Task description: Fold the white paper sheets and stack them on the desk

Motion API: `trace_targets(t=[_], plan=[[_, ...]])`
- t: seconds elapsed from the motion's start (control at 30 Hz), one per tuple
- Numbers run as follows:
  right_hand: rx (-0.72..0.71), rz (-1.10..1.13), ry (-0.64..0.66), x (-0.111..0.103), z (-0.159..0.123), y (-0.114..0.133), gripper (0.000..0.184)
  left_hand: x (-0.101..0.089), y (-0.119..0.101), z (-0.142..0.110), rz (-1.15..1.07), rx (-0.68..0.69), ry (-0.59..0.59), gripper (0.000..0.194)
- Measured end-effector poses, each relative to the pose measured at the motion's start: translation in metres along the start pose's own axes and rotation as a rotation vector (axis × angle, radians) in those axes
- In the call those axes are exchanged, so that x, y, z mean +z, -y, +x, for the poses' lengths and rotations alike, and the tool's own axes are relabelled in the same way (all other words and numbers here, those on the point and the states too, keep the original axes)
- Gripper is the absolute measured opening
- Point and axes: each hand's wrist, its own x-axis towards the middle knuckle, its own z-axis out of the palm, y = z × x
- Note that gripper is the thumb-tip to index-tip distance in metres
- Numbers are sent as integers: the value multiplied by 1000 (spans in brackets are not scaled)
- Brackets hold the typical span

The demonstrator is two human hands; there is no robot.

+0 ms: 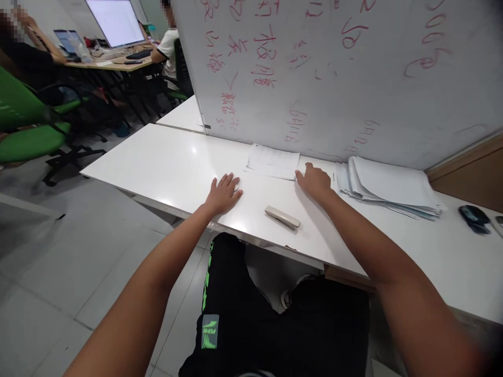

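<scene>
My left hand (223,196) rests palm down on the white table with its fingers spread. Something small and whitish (236,186) shows by its fingertips; I cannot make out what it is. My right hand (316,182) is at the right end of a thin stack of paper sheets (273,160), thumb and forefinger apart. The thumb tip is close to the sheets' corner; whether it touches them I cannot tell. Between my hands, nearer the front edge, lies a beige stapler (283,218), clear of both.
A thick pile of papers (393,183) lies right of my right hand, with a black computer mouse (474,219) farther right. Behind the table (157,157) stands a whiteboard (330,94) with red writing. Two people sit at a desk (113,64) at back left, near a green chair (31,139).
</scene>
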Motion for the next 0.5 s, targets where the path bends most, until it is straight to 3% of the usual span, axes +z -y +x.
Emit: trace_targets(t=[0.13, 0.27, 0.4, 0.5], plan=[[-68, -2, -108, -8, -64, -60, 45, 1, 0, 1, 0, -9, -44, 63], [8, -8, -320, -8, -116, -134, 38, -1, -1, 1, -19, -16, -70, 65], [76, -72, -514, -8, -133, -191, 38, -3, -2, 1, -12, -21, -105, 64], [90, -71, -503, -4, -131, -215, 39, -3, -3, 2, 11, -30, -126, 63]])
